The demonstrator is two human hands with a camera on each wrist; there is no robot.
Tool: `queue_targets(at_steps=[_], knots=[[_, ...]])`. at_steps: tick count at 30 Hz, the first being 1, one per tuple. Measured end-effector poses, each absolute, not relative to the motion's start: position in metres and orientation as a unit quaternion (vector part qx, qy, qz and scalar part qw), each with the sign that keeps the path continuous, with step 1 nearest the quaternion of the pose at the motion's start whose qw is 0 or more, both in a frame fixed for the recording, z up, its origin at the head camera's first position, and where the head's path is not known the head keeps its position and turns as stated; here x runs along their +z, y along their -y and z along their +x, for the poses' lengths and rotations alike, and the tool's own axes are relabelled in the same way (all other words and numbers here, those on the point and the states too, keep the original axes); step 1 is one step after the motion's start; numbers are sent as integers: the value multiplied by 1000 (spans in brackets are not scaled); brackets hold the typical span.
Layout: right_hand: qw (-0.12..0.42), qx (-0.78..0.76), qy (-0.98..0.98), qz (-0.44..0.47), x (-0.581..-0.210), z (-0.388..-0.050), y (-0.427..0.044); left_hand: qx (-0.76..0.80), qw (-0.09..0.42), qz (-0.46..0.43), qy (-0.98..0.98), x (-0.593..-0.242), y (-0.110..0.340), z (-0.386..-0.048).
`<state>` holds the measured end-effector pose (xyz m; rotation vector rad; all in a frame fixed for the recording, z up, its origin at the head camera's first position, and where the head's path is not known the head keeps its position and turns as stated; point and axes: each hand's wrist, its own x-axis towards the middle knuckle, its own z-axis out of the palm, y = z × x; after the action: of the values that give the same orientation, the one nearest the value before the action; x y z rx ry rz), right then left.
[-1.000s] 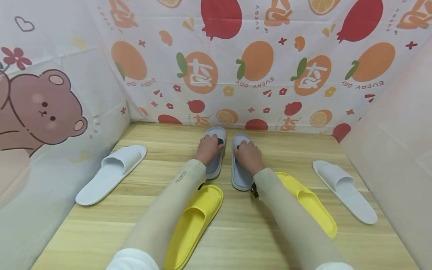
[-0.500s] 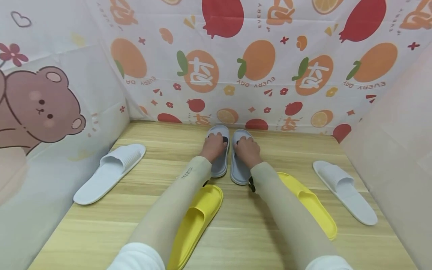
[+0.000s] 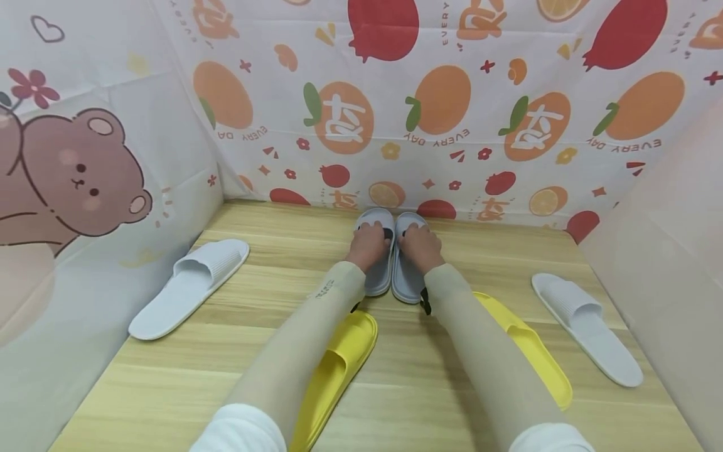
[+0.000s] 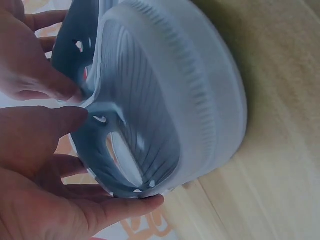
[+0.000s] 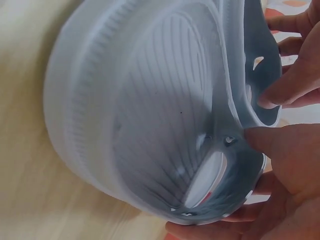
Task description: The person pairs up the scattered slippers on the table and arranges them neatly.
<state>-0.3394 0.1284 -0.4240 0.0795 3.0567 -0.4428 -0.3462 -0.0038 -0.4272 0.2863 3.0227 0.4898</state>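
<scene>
Two grey-blue slippers stand side by side near the patterned cloth at the back, their inner edges close together or touching. My left hand (image 3: 369, 245) grips the strap of the left grey-blue slipper (image 3: 380, 282), thumb inside and fingers over the outside. In the same way my right hand (image 3: 420, 247) grips the strap of the right grey-blue slipper (image 3: 405, 285). The left wrist view shows the left slipper's ribbed insole (image 4: 140, 90) and cut-out strap (image 4: 95, 145); the right wrist view shows the right slipper's strap (image 5: 235, 165) pinched by thumb and fingers. Forearms hide parts of the heels.
Yellow slippers lie nearer me, the left one (image 3: 353, 342) partly under my left forearm and the right one (image 3: 536, 358) beside my right. White slippers lie far left (image 3: 175, 301) and far right (image 3: 593, 333). Printed cloth (image 3: 446, 157) walls in the wooden floor (image 3: 407, 389).
Both hands have brought the grey-blue slippers toward each other, narrowing the gap between them. The right slipper has also slid slightly forward. The head view has shifted a little.
</scene>
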Motion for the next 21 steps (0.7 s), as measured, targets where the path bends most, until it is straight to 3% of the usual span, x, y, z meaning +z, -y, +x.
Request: queue_targets(at_steps=[21], knots=[[40,-150,-987,33,-422,-349,-132,145,25,77,-986,-429,-2,-349]])
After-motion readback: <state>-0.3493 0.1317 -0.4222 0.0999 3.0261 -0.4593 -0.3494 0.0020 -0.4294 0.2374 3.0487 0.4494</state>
